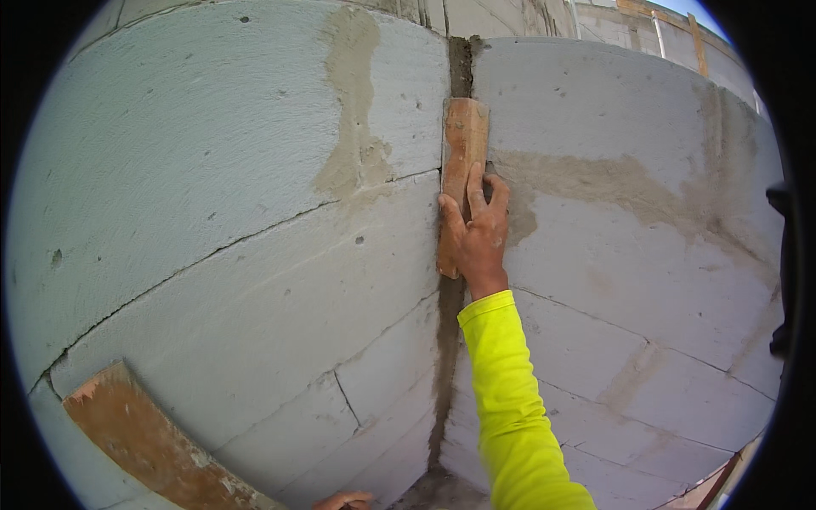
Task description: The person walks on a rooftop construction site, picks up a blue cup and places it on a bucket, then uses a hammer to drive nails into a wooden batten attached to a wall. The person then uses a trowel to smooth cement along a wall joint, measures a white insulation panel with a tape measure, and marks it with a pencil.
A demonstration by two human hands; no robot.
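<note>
My right hand [483, 234], in a bright yellow sleeve, presses a short reddish-brown wooden block [465, 136] upright into the inside corner of two block walls. The thumb lies on the block's left side and the fingers on its right. Above and below the block, dark mortar [447, 357] runs down the corner joint. Only the curled fingers of my left hand [344, 501] show at the lower edge; what they hold is cut off. Left of them, a worn brown wooden board [157, 438] slants up in front of the left wall.
Pale grey block walls stand left [212, 127] and right [612, 289], with thin joints. Smeared mortar patches mark the left wall [350, 93] and the right wall [595, 183]. Wooden posts [697, 42] rise behind the right wall. A dark object [786, 272] hangs at the right rim.
</note>
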